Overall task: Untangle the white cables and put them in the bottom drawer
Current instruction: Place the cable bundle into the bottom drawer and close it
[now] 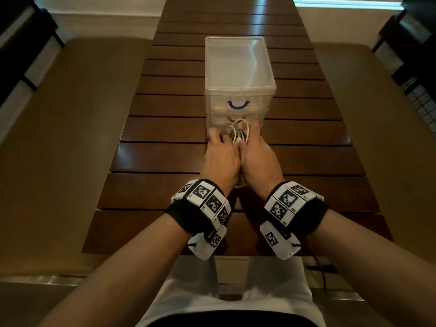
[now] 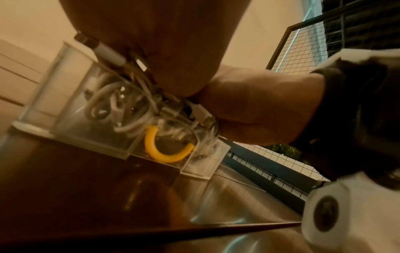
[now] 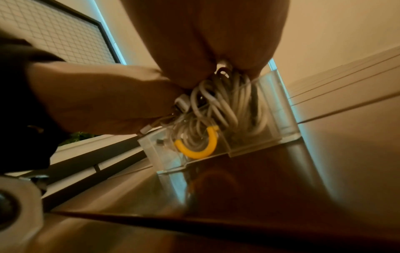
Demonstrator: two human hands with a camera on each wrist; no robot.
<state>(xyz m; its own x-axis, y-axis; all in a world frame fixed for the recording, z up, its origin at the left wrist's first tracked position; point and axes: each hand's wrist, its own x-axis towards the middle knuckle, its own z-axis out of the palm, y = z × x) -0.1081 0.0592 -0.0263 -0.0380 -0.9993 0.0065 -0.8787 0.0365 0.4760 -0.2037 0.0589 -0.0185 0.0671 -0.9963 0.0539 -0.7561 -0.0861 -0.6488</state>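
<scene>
A bundle of white cables [image 1: 238, 132] lies in the pulled-out bottom drawer [image 2: 71, 102] of a clear plastic drawer unit [image 1: 238, 64]. The drawer has a yellow handle [image 3: 201, 150], also in the left wrist view as the yellow handle [image 2: 164, 154]. My left hand [image 1: 220, 151] lies over the drawer's left part, fingers stretched out and pressing on the cables [image 2: 121, 109]. My right hand [image 1: 256, 151] is beside it on the right and grips the cables [image 3: 223, 106] between thumb and fingers. One loop sticks up in front of the middle drawer. A connector [image 2: 108, 53] pokes out from under my left hand.
The unit stands mid-table on a dark slatted wooden table [image 1: 165, 190]. Its top drawer has a blue handle [image 1: 238, 105], the middle one a red handle [image 1: 230, 119]; both are pushed in. Tan benches flank the table. The table's near edge is by my lap.
</scene>
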